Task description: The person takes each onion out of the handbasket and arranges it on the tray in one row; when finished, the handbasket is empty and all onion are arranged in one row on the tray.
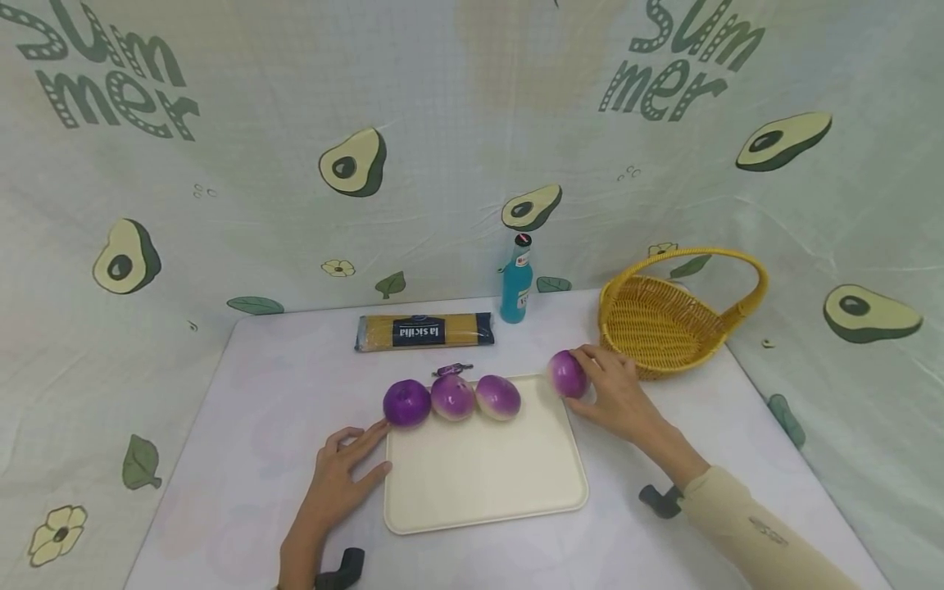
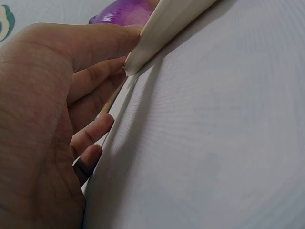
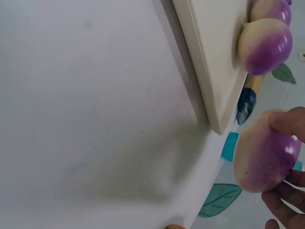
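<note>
My right hand (image 1: 612, 393) holds a purple-and-white onion (image 1: 568, 374) above the upper right corner of a cream rectangular tray (image 1: 487, 483). In the right wrist view, thumb and fingers pinch this onion (image 3: 262, 155) from its side. Three more onions sit in a row along the tray's far edge: a deep purple onion (image 1: 406, 403) at the left, a paler onion (image 1: 453, 397) in the middle and another onion (image 1: 498, 398) to its right. My left hand (image 1: 339, 475) rests against the tray's left edge, fingers extended, touching its rim near the leftmost onion.
A yellow wicker basket (image 1: 656, 324) with a tall handle stands at the back right. Behind the tray lie a small purple wrapped item (image 1: 452, 369) and a packet of spaghetti (image 1: 424, 331). A blue bottle (image 1: 516, 283) stands near the patterned backdrop cloth (image 1: 442, 123).
</note>
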The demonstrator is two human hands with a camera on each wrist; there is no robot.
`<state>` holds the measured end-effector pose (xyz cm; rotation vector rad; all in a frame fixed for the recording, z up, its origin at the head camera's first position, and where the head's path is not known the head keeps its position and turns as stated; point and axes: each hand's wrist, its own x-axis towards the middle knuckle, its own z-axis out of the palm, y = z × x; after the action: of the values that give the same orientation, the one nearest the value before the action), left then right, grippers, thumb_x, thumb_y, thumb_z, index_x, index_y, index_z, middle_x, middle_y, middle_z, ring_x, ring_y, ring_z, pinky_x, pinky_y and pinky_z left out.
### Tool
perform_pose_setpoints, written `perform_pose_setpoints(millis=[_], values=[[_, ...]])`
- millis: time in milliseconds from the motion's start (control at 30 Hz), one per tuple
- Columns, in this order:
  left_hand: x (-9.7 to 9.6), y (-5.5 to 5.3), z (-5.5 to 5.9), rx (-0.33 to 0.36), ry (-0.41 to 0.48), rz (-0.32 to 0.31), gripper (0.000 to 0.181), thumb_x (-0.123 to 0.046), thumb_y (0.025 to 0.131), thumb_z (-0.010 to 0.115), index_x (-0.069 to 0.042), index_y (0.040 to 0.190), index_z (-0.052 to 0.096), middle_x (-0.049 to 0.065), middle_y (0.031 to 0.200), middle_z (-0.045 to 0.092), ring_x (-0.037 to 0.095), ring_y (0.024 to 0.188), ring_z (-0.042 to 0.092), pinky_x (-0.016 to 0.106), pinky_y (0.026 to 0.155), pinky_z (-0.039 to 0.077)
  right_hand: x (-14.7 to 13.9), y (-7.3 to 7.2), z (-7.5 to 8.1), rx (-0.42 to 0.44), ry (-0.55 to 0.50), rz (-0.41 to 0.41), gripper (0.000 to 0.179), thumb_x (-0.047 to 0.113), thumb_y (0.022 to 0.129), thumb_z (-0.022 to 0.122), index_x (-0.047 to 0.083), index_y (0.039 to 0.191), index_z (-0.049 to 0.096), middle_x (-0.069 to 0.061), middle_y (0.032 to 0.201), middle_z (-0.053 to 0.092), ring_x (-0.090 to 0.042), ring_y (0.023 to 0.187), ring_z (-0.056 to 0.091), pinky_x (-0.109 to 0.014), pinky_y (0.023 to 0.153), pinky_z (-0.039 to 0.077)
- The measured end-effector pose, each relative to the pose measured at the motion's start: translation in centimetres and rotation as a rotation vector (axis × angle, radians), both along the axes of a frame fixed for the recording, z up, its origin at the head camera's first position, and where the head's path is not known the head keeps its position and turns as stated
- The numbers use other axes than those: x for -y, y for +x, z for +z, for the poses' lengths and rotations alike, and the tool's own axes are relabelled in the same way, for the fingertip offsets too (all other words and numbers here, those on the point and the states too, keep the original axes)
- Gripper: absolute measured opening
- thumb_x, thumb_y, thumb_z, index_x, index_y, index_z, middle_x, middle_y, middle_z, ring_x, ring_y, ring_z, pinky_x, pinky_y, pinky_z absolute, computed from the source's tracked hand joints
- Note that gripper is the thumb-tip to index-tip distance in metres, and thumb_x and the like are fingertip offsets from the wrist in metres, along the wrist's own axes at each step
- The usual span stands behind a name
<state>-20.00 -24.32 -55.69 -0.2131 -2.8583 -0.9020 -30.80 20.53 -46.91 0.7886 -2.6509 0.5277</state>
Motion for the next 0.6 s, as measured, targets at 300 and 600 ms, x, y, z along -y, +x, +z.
perform_pose_setpoints(millis=[300, 600], values=[[0.0, 0.0, 0.2, -0.005, -0.006, -0.005, 0.06, -0.046, 0.091, 0.07, -0.029, 0.146, 0.054, -0.009, 0.149, 0.051, 0.027, 0.132, 0.038, 0.06, 0.106, 0.027, 0.8, -0.1, -0.3, -0.028, -0.015, 0.048, 0.075, 0.022, 0.067, 0.094, -0.006, 0.128, 0.06, -0.021, 0.125, 0.058, -0.037, 0.118, 0.052, -0.055, 0.093, 0.034], [0.2, -0.1, -0.2, 0.003, -0.004, -0.005, 0.06, -0.049, 0.092, 0.068, -0.031, 0.147, 0.052, -0.011, 0.149, 0.05, 0.026, 0.133, 0.037, 0.061, 0.106, 0.027, 1.2, 0.1, -0.6, 0.018, 0.005, 0.041, 0.074, 0.024, 0.07, 0.09, -0.005, 0.131, 0.059, -0.019, 0.126, 0.057, -0.038, 0.118, 0.052, -0.056, 0.097, 0.032]])
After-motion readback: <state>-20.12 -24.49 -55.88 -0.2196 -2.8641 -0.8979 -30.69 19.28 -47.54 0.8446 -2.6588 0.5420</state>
